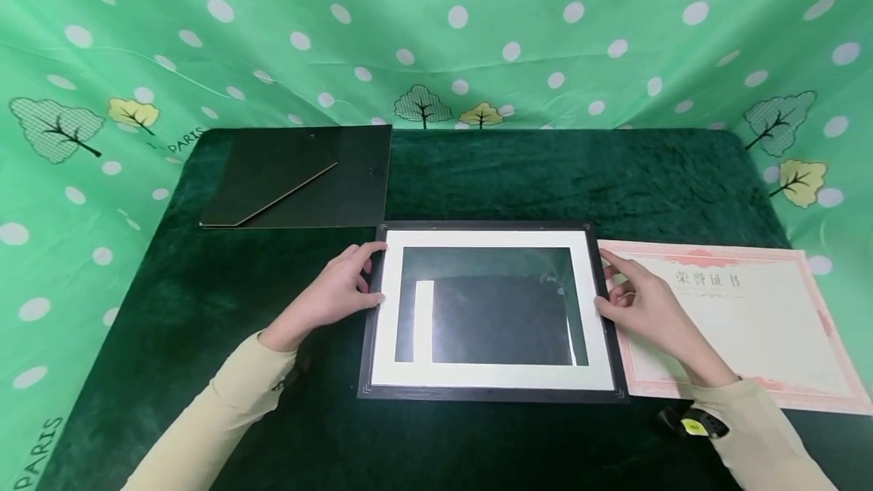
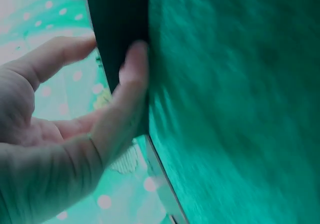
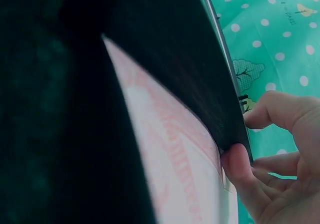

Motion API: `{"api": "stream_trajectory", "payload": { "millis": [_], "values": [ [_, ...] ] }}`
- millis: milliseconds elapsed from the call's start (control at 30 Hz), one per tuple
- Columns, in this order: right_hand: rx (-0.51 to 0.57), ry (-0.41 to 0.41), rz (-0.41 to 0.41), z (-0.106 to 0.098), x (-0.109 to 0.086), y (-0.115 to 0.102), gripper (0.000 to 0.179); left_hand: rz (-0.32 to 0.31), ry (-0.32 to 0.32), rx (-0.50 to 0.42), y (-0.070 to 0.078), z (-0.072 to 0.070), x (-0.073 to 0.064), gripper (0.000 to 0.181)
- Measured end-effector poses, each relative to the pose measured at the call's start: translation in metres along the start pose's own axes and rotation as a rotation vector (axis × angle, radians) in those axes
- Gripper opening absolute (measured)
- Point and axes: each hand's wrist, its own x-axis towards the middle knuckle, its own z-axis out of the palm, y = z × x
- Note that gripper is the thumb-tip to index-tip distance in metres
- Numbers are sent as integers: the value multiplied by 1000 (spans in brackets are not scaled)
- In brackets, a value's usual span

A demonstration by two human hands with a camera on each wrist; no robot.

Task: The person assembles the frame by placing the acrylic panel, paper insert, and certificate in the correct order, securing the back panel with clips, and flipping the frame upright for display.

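A black picture frame [image 1: 487, 394] with a white mat inside lies flat in the middle of the head view, and its glass shows reflections. My left hand [image 1: 339, 286] holds the frame's left side, thumb and index finger on the edge. On the opposite side, my right hand [image 1: 644, 301] grips the right edge in the same way. In the left wrist view, the thumb [image 2: 132, 78] lies against the dark side of the frame. The right wrist view shows the thumb [image 3: 237, 161] on the frame's black side. A certificate [image 1: 757, 324] with a pink border lies partly under my right hand and arm.
A dark backing board [image 1: 320, 203] with a slanting stand edge lies at the back left of the green velvet-covered table [image 1: 546, 180]. Behind and beside the table hangs a green dotted curtain [image 1: 457, 44]. A black device [image 1: 705, 423] with a yellow label sits at my right wrist.
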Motion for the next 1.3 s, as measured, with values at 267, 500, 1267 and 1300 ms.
{"api": "stream_trajectory", "payload": {
  "millis": [267,500,1267,1300],
  "values": [
    [26,27,17,-4,2,-6,73,-33,130,77,17,-3,2,73],
    [42,65,9,-12,25,-7,71,-10,161,91,18,-19,30,72],
    [212,-30,146,-15,80,14,68,-47,108,-59,-17,-31,80,63],
    [209,-22,145,-15,82,14,68,-45,118,-57,-17,-31,81,63]
  ]
}}
